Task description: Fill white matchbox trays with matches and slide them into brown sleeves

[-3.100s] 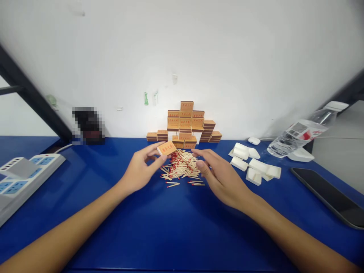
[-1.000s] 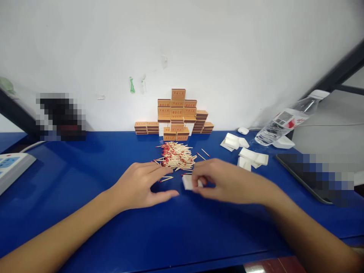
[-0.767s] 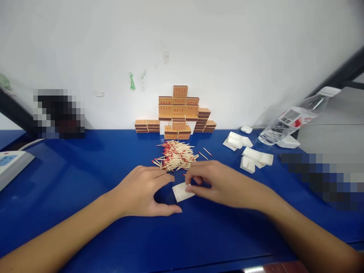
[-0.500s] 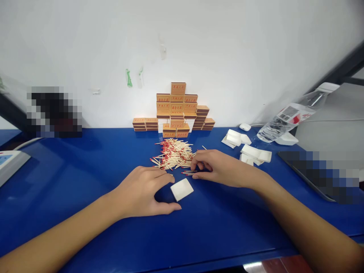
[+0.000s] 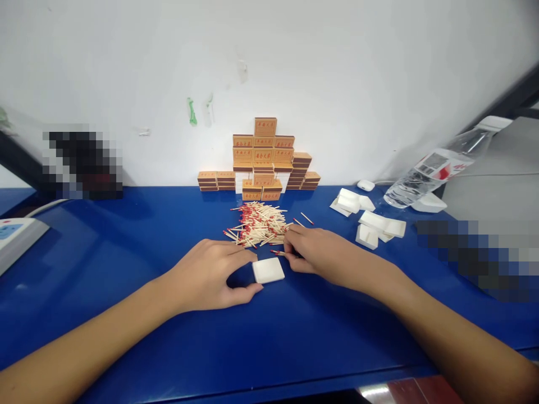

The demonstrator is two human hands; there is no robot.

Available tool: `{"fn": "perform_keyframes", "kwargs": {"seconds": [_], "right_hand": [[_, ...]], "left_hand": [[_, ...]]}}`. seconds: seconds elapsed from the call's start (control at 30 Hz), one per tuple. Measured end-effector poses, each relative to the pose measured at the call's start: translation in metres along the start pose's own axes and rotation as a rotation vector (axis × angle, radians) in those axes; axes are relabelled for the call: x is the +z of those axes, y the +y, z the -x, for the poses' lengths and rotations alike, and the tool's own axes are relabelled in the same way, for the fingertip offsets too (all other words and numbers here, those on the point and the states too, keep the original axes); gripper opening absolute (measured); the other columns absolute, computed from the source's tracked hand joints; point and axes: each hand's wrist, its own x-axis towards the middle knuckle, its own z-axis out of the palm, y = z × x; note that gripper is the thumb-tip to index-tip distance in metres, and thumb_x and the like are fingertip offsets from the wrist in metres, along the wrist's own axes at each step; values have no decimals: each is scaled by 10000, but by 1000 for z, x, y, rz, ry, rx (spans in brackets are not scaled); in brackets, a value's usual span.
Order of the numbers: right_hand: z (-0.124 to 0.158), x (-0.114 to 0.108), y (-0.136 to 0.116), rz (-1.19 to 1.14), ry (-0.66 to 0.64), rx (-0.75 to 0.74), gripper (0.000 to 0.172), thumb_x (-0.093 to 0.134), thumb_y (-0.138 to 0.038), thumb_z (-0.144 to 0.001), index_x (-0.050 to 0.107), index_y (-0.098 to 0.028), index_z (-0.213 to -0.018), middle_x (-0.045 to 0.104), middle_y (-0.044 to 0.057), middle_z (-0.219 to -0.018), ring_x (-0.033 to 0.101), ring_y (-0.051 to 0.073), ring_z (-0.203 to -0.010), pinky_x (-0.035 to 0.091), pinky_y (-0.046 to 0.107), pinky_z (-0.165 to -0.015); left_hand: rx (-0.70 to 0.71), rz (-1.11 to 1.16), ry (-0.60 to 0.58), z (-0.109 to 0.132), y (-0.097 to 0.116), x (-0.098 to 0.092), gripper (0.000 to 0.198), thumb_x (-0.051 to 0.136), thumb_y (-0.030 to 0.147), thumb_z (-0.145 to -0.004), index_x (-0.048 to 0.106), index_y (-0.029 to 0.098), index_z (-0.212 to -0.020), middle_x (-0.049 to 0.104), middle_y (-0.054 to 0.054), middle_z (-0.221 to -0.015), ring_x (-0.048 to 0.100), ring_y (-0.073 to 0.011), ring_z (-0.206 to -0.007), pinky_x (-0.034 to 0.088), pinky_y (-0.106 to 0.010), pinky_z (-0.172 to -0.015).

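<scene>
A white matchbox tray (image 5: pixel 268 270) lies on the blue table in front of me. My left hand (image 5: pixel 219 275) holds it by its left end, forefinger at the far corner and thumb at the near one. Just right of the tray, my right hand (image 5: pixel 309 249) pinches a few matches (image 5: pixel 278 253), their red heads pointing left. The fingertips partly hide the sticks. Beyond both hands is a loose pile of red-headed matches (image 5: pixel 263 221), and two stray matches (image 5: pixel 306 218) lie at its right.
Orange matchboxes (image 5: pixel 263 156) form a stepped stack against the wall. Several white trays (image 5: pixel 381 224) lie at right, near a tilted water bottle (image 5: pixel 433 168) and a white earphone case (image 5: pixel 365 185). A white power strip (image 5: pixel 23 238) sits at the left edge.
The white tray has turned straighter, and my left thumb and forefinger have closed onto its end. My right fingers have closed on matches beside the pile.
</scene>
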Motion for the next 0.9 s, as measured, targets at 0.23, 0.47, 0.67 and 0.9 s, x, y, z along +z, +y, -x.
{"fn": "perform_keyframes", "kwargs": {"seconds": [0.23, 0.47, 0.67, 0.9], "right_hand": [[6, -13, -3, -14, 56, -55, 62, 611, -192, -994, 608, -171, -936, 642, 38, -963, 565, 133, -684, 386, 285, -657], [8, -8, -37, 163, 68, -193, 101, 567, -133, -953, 653, -156, -905, 666, 67, -930, 623, 169, -696, 343, 303, -580], [9, -1, -41, 306, 49, -209, 91, 587, -114, -938, 665, -152, -909, 678, 80, -936, 654, 185, -716, 325, 315, -544], [13, -9, -39, 252, 12, -201, 37, 642, -156, -962, 674, -157, -944, 682, 74, -1003, 663, 172, -713, 381, 305, -573]], "left_hand": [[-29, 19, -20, 1, -1, -1, 286, 716, 386, -891, 736, 196, -1104, 796, -20, -940, 759, -202, -802, 562, -314, -715], [-32, 32, -50, -1, 2, -1, 262, 694, 379, -900, 730, 196, -1084, 750, -7, -821, 692, -167, -682, 501, -289, -631], [-29, 47, -30, -1, 4, -1, 253, 694, 360, -890, 726, 187, -1072, 728, -3, -783, 662, -159, -636, 479, -284, -597], [-27, 47, -23, 0, 6, 0, 243, 684, 345, -889, 721, 191, -1074, 739, -8, -796, 666, -154, -629, 493, -275, -600]]}}
